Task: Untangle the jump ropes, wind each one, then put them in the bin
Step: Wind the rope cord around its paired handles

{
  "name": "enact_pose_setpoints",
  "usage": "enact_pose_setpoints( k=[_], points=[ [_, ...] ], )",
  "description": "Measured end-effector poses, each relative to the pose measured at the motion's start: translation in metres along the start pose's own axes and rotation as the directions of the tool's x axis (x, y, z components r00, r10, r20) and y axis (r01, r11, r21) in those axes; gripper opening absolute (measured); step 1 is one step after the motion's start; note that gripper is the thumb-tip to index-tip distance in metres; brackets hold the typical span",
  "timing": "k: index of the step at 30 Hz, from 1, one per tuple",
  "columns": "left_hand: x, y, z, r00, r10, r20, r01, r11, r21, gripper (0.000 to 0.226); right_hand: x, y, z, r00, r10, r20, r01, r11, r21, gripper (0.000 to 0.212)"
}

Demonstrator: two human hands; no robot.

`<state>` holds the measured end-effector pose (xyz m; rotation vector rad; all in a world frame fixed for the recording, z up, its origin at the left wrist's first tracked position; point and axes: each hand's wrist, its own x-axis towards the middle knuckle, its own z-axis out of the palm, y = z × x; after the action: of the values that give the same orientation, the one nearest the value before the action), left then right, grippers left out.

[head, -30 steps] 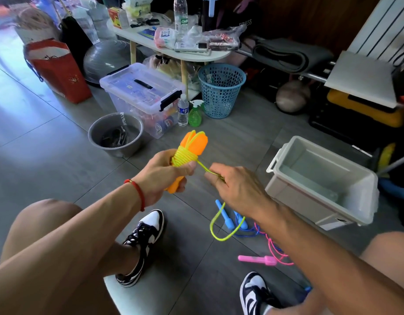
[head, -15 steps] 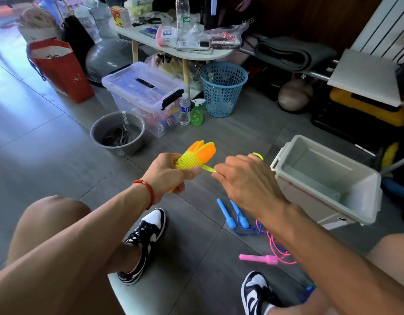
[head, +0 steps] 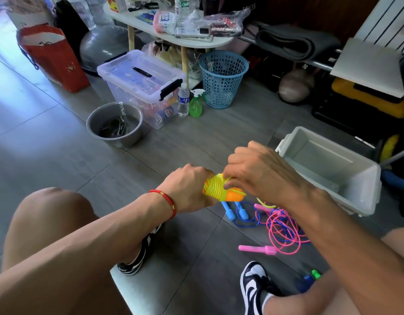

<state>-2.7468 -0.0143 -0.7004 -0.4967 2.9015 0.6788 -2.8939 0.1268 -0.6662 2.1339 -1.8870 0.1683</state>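
Grey floor tiles stretched away toward a cluttered far wall, where a white tabletop carried bottles and packets above a clear lidded storage box, a blue mesh basket and a grey bowl. Near the middle of the scene the left hand, a red string bracelet on its wrist, was closed around the orange handles of a jump rope, whose yellow-green cord was wound in tight coils around them. The right hand sat just right of it, its fingers curled down onto the coil and pinching the cord at the top of the bundle; its fingertips were hidden behind the knuckles, so the exact grip could not be made out. Most of the handles lay buried under the coil and the two hands. On the floor just beyond and below the bundle lay the other ropes: a blue rope with two blue handles side by side, its cord tangled with a pink rope, one pink handle lying nearer the person. Right of the hands stood the open white bin, partly covered by the right forearm. Small green and blue things at the near right were cut off by the arm and hard to identify.
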Motion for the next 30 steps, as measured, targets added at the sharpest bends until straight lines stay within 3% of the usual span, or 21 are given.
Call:
enact_pose_setpoints(
  k=[5,9,13,16,20,30],
  points=[
    [-0.013,0.013,-0.009,0.983,0.182,0.012,-0.182,0.974,0.133,0.042,-0.004,0.0,-0.001,0.973,0.183,0.139,-0.218,0.928,0.301,0.023],
    [-0.02,0.015,-0.018,0.977,0.211,-0.016,-0.207,0.971,0.118,0.061,-0.007,0.001,-0.01,0.918,0.308,0.249,-0.396,0.717,0.574,0.013],
    [-0.022,0.016,-0.024,0.968,0.248,-0.027,-0.244,0.963,0.113,0.056,-0.007,0.002,-0.017,0.861,0.347,0.372,-0.506,0.509,0.696,0.016],
    [-0.025,0.016,-0.026,0.953,0.301,-0.041,-0.296,0.951,0.092,0.053,-0.007,0.006,-0.02,0.848,0.297,0.438,-0.527,0.401,0.749,0.016],
    [-0.031,0.023,-0.031,0.937,0.34,-0.083,-0.341,0.94,0.006,0.044,-0.012,0.014,-0.028,0.852,0.303,0.426,-0.504,0.254,0.826,0.021],
    [-0.039,0.03,-0.042,0.892,0.429,-0.142,-0.452,0.852,-0.263,0.04,-0.024,0.026,-0.022,0.867,0.25,0.431,-0.456,0.053,0.888,0.009]
  ],
)
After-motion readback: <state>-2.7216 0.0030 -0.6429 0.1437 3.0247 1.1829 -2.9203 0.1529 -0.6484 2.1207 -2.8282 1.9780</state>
